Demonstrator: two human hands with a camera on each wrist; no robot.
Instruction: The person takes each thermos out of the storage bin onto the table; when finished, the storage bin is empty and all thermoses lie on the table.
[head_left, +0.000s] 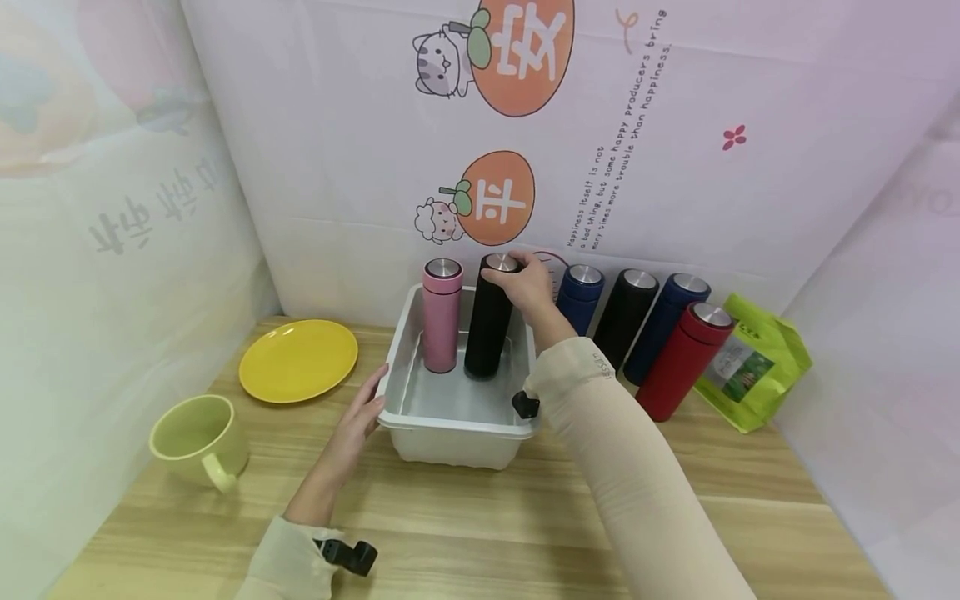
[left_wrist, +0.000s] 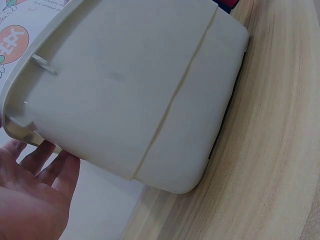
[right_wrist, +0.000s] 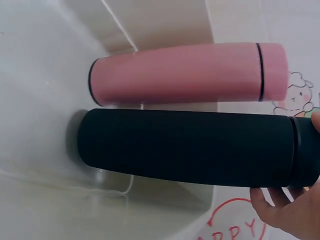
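My right hand (head_left: 527,287) holds a tall black thermos bottle (head_left: 489,325) by its top, fingers and thumb around the silver-topped cap. The bottle stands nearly upright inside a white plastic bin (head_left: 463,427), its base at or just above the floor; I cannot tell whether it touches. Beside it in the bin is a pink thermos bottle (head_left: 441,329), upright and a small gap away. In the right wrist view the black bottle (right_wrist: 185,147) lies across the picture below the pink one (right_wrist: 175,75). At the bin's left front rim, my left hand (head_left: 354,429) touches with loosely extended fingers (left_wrist: 65,175).
Right of the bin stand a short blue bottle (head_left: 579,300), another black one (head_left: 626,317), a taller blue one (head_left: 667,325) and a red one (head_left: 684,362). A green packet (head_left: 757,358) leans behind them. Leftward are a yellow plate (head_left: 298,361) and a green mug (head_left: 197,437).
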